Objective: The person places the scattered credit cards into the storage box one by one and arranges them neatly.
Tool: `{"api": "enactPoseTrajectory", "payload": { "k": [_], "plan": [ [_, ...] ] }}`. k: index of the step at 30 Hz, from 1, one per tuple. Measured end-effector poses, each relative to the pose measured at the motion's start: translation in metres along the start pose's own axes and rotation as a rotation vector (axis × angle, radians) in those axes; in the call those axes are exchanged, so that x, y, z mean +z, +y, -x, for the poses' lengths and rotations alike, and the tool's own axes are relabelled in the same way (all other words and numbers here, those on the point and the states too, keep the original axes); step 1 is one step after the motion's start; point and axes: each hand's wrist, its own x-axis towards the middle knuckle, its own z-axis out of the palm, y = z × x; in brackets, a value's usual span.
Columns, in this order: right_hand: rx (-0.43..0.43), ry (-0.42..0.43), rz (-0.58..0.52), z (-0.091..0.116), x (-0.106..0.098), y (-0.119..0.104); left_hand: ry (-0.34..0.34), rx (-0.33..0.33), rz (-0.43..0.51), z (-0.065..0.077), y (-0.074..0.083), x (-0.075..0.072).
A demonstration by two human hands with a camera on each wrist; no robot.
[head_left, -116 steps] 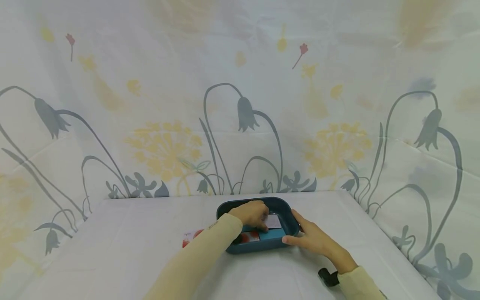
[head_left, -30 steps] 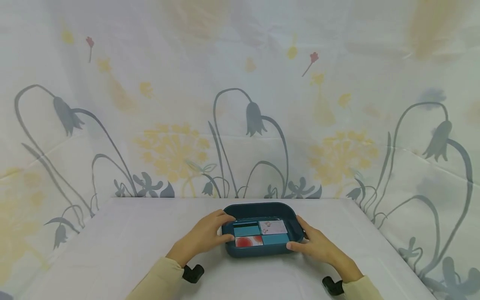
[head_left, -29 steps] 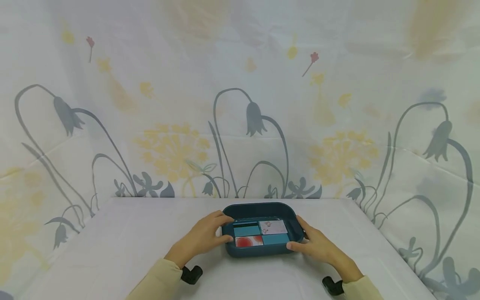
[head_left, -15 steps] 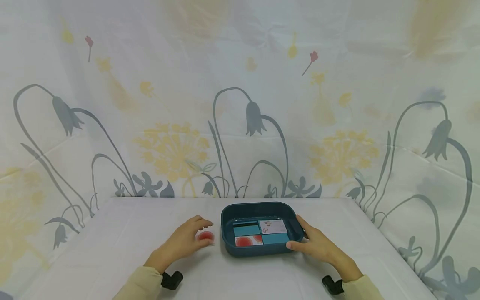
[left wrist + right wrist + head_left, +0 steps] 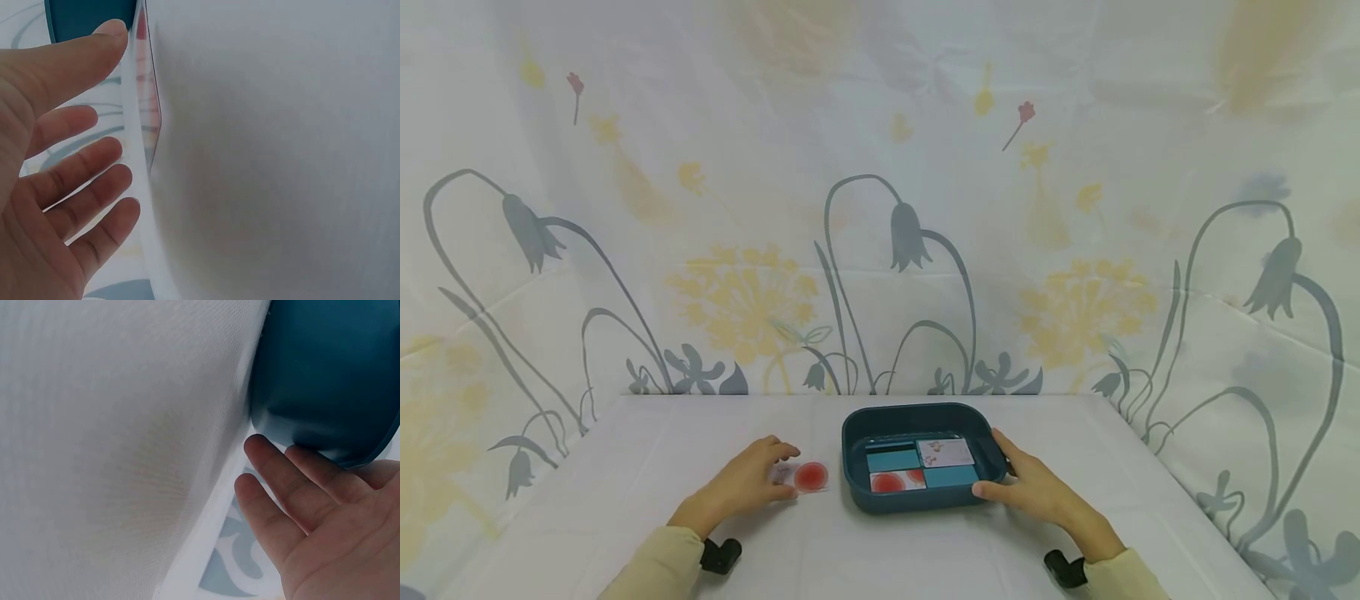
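A dark teal rectangular tray (image 5: 910, 503) stands on the white-covered table in the head view. Flat in it lie a blue card with a black stripe (image 5: 892, 460), a pale flowered card (image 5: 946, 453), a card with red circles (image 5: 897, 482) and a plain blue card (image 5: 951, 477). To the tray's left, a pale card with a red disc (image 5: 811, 477) lies on the cloth. Beside that card is my left hand (image 5: 741, 483), fingers spread and holding nothing. My right hand (image 5: 1033, 483) rests against the tray's right end, thumb at the front corner, fingers extended in the right wrist view.
Behind the table hangs a white curtain (image 5: 880, 125) printed with grey and yellow flowers. The table's white cloth (image 5: 880, 558) reaches back to it. A black wrist device (image 5: 721, 557) sits below the left hand, another black device (image 5: 1064, 570) below the right.
My left hand has come out of the tray, touched its left rim, then released it and moved left to the card on the cloth. The right hand stays at the right end.
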Motion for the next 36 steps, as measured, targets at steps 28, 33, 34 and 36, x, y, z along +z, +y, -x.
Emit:
{"api": "enactPoseTrajectory", "payload": {
  "k": [28,33,34,36],
  "plan": [
    [0.002,0.002,0.001,-0.001,0.0,0.0,-0.138,-0.081,0.051,-0.005,-0.011,-0.005],
    [0.008,0.002,-0.001,0.0,0.0,-0.001,-0.146,-0.107,0.068,-0.007,-0.009,-0.005],
    [0.01,0.002,-0.002,0.0,0.0,-0.001,-0.147,-0.114,0.072,-0.006,-0.009,-0.005],
    [0.009,-0.001,-0.008,0.0,0.0,-0.001,-0.146,-0.123,0.077,-0.006,-0.008,-0.004]
  ]
}}
